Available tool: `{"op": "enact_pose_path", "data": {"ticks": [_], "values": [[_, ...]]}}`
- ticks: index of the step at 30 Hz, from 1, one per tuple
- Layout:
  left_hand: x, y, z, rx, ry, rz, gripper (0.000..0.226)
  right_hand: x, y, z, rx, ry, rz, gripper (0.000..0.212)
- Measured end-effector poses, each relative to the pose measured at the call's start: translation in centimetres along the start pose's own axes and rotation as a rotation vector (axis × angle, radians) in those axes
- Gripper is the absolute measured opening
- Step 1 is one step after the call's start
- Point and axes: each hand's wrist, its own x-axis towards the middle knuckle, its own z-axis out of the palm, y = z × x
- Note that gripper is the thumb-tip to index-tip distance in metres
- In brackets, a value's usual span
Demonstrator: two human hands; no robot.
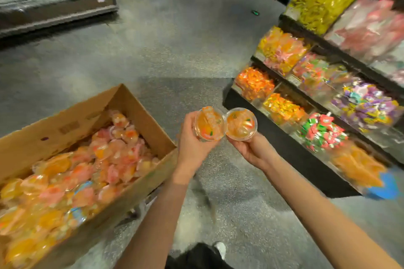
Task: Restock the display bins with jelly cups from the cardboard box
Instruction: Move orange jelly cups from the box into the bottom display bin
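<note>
Each of the hands holds one jelly cup, lids up and tilted a little toward the camera. The left hand [192, 142] wraps its fingers round the left jelly cup [209, 124]; the right hand [251, 148] cradles the right jelly cup [240, 124] from below. The two cups touch rim to rim above the floor [175, 50], in the gap between the cardboard box [122, 192] on the left and the display bins [317, 116] on the right.

The relation that matters is this: the bins lie to the right of the hands and run in a line from near right to far, tiered in rows that step upward. The right hand is the nearer one to them, with its cup just short of the lowest row's front edge. The left hand sits closer to the box, which is well filled with more orange and pink cups.

Which bin takes these cups is a judgement. The near-right bin of orange goods [358, 168] looks the likeliest match by colour, though blur hides its contents. If so, the move is rightward and toward the near side, right hand leading.
</note>
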Motion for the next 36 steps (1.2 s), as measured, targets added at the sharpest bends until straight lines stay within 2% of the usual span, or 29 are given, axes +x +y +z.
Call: {"op": "enact_pose_path", "data": {"ticks": [4,8,11,16,18,23,27,28,30,32,34,36], "values": [[-0.3,2.8,13.1,-0.036,-0.224,0.035,0.069,-3.6,-7.9,-10.7,0.170,0.077,-0.103,0.030],[-1.6,4.4,25.6,-0.014,-0.367,0.032,0.070,-7.3,-13.6,-21.2,0.349,0.206,-0.230,0.027],[-2.4,4.4,32.4,-0.074,-0.440,-0.073,0.069,-8.8,-16.0,-26.7,0.385,0.370,-0.314,0.023],[-4.1,3.7,43.5,-0.170,-0.552,-0.246,0.039,-9.9,-19.3,-37.2,0.552,0.585,-0.378,0.020],[-4.2,2.8,47.5,-0.144,-0.589,-0.277,0.045,-9.9,-20.5,-41.0,0.582,0.626,-0.407,0.021],[-3.5,-0.3,57.7,-0.080,-0.630,-0.416,0.056,-9.0,-24.0,-49.6,0.505,0.741,-0.432,0.023],[-1.8,-3.9,65.9,-0.029,-0.683,-0.499,0.056,-6.3,-26.9,-58.0,0.357,0.736,-0.441,0.031],[-1.3,-4.9,68.0,0.015,-0.694,-0.509,0.058,-5.6,-27.8,-59.9,0.348,0.762,-0.415,0.026],[-0.8,-6.5,71.7,0.114,-0.700,-0.521,0.065,-4.0,-29.2,-64.2,0.317,0.838,-0.343,0.003],[-0.2,-8.0,75.1,0.198,-0.705,-0.518,0.072,-2.1,-30.5,-68.0,0.213,0.934,-0.288,0.023],[0.4,-10.0,78.2,0.206,-0.686,-0.541,0.076,-0.1,-31.4,-71.4,0.014,1.040,-0.213,0.026],[1.0,-12.4,81.2,0.198,-0.640,-0.590,0.069,2.3,-31.4,-74.9,-0.159,1.103,-0.169,0.027]]}}
